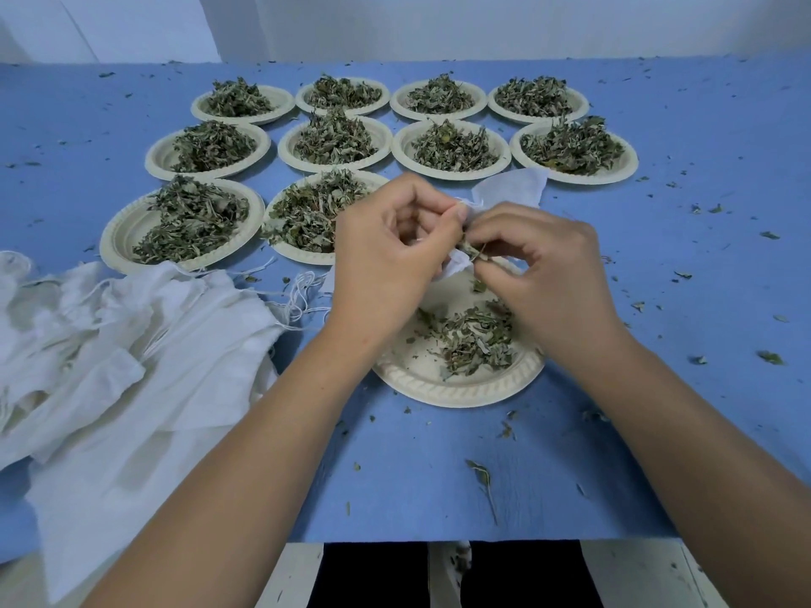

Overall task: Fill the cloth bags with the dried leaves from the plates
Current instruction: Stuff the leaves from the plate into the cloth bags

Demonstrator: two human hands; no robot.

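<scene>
My left hand [390,252] pinches the mouth of a small white cloth bag [511,186], whose body lies flat beyond my hands. My right hand [544,265] pinches a tuft of dried leaves [471,251] right at the bag's opening. Below my hands sits a cream paper plate [456,388] with a thin remainder of dried leaves [476,340] on it. Much of the bag's opening is hidden by my fingers.
Several cream plates heaped with dried leaves [333,138] stand in rows at the back of the blue table [439,476]. A pile of white cloth bags with drawstrings [123,344] lies at the left. Leaf crumbs are scattered over the table. The table's front edge is near me.
</scene>
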